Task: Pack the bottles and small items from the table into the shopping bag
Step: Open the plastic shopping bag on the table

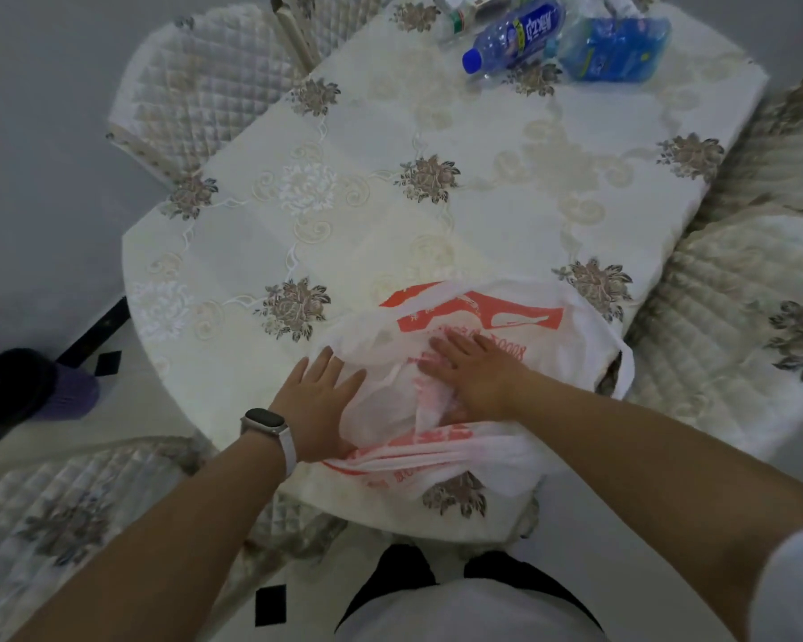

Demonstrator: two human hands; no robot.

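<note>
Both palms lay flat, fingers straight: the left hand at the edge of the crinkled white-and-red plastic shopping bag, the right hand pressing its middle. Well beyond the fingertips, a clear blue-capped bottle lay beside a blue packet on the embroidered tablecloth

One head-worn wide-angle view looks steeply down across the table, its near edge closest.

Shopping bag: one. Blue-capped bottle: one. Blue packet: one. Wristwatch: one. Left hand, right hand: two.
</note>
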